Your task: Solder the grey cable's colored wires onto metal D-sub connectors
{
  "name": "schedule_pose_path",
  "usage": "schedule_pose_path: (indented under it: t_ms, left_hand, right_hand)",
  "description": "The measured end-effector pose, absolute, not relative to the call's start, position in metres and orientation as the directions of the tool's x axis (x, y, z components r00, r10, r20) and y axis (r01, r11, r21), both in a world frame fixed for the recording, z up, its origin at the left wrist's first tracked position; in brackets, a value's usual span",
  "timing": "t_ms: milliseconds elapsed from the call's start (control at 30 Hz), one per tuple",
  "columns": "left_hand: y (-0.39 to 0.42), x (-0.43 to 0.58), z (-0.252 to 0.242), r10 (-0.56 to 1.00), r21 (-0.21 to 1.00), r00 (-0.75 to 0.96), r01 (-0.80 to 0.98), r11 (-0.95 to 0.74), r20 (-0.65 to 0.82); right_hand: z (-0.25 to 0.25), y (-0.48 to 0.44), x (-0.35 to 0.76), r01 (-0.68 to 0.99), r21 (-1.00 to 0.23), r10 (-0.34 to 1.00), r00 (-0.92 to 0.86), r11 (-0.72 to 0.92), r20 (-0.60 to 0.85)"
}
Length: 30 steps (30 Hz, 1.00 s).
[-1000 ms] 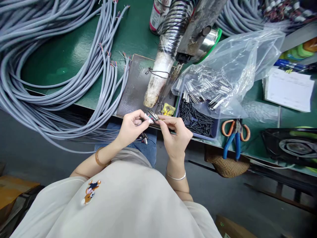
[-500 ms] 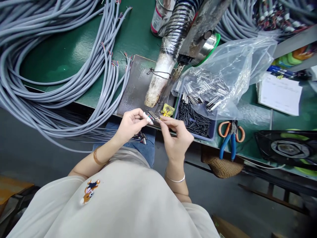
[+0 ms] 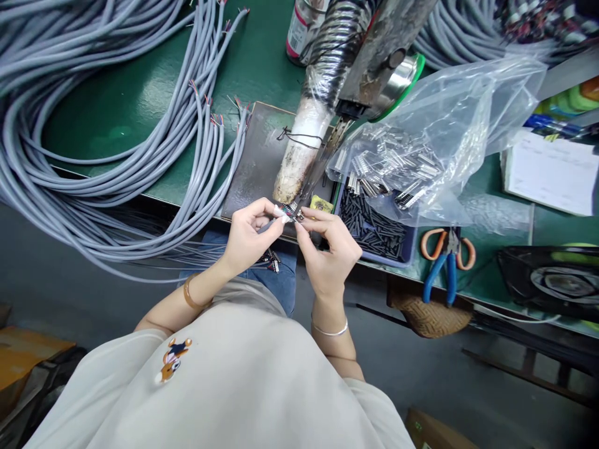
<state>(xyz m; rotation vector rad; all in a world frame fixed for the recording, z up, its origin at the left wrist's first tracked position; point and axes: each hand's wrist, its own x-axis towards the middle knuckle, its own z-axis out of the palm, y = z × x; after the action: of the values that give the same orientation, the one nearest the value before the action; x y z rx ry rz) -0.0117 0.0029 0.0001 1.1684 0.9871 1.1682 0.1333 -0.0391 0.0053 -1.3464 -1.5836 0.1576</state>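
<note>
Fingertips of my left hand [image 3: 253, 234], white-wrapped at the tips, pinch a small pin connector [image 3: 291, 211] with thin coloured wires. From the other side, thumb and forefinger of my right hand [image 3: 327, 249] close on the connector's right end; the exact grip is partly hidden. Just above both hands are the soldering iron [image 3: 332, 140] and the white, stained end of an extraction hose [image 3: 299, 156]. A yellow sponge-like piece [image 3: 321, 204] sits beyond my right fingers. Several wired connectors [image 3: 271, 259] hang by my lap.
Grey cables [image 3: 187, 168] fill the left side. Right of my hands, a bin [image 3: 409, 249] holds black sleeves [image 3: 369, 224], with a plastic bag [image 3: 477, 149] of metal connectors over it. Farther right are cutters [image 3: 444, 265], a paper pad [image 3: 552, 171] and a black fan [image 3: 552, 277].
Both hands have risen slightly toward the iron and hose end and moved closer together. The connector has turned between the fingertips. The view has shifted a little.
</note>
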Motion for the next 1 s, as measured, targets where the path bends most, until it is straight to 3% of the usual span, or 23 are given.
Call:
schedule_pose_path:
  t_ms: [267,667,867,1000]
  left_hand:
    - [0.0013,-0.0124,-0.0039,0.986,0.992,0.164,-0.125,-0.002,0.022]
    - [-0.0034,-0.0137,-0.0062,0.986,0.998,0.168,-0.052,0.019,-0.01]
    - [-0.0042,-0.0126,-0.0035,0.983,0.991,0.169,-0.097,0.095,-0.078]
    - [-0.0046,-0.0123,-0.0009,0.951,0.95,0.242,-0.197,0.244,-0.194]
  right_hand:
    - [0.0033,-0.0413,0.1349,0.632,-0.68,0.803,0.147,0.373,0.578]
    - [0.0015,-0.0394,0.135,0.685,-0.632,0.801,0.117,0.362,0.587]
    - [0.0019,-0.0417,0.1338,0.695,-0.628,0.801,0.126,0.35,0.586]
    - [0.0009,-0.0461,0.1351,0.698,-0.619,0.789,0.127,0.36,0.602]
